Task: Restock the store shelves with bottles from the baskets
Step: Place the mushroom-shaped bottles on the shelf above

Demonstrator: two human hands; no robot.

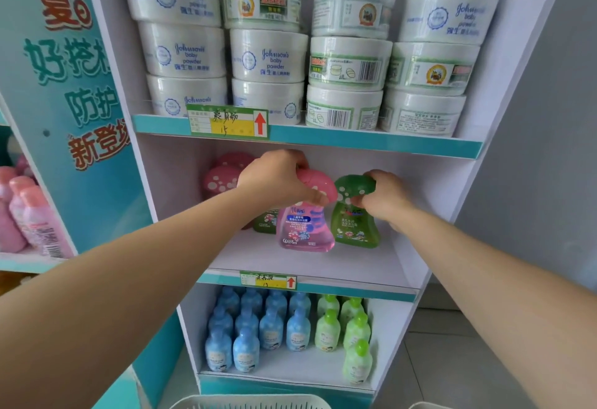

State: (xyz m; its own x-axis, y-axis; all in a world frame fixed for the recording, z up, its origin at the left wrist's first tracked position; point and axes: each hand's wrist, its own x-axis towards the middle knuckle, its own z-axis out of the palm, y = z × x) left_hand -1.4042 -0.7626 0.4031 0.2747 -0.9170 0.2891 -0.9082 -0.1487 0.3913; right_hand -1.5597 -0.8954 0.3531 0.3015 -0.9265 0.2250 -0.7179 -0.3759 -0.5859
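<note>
My left hand (277, 176) grips the pink mushroom-shaped cap of a pink bottle (305, 227) on the middle shelf (310, 263). My right hand (384, 197) grips the green mushroom cap of a green bottle (353, 226) right beside it. Both bottles are upright at shelf level, side by side. Behind my left hand stand two more pink-capped bottles (221, 179) and a green bottle (265, 221), partly hidden. A white basket (252, 402) shows its rim at the bottom edge.
White baby powder tubs (268, 53) are stacked on the top shelf. Blue bottles (252, 328) and light green bottles (352, 328) fill the lower shelf. Pink bottles (26, 211) sit on a neighbouring shelf at the left. The middle shelf's right part is bare.
</note>
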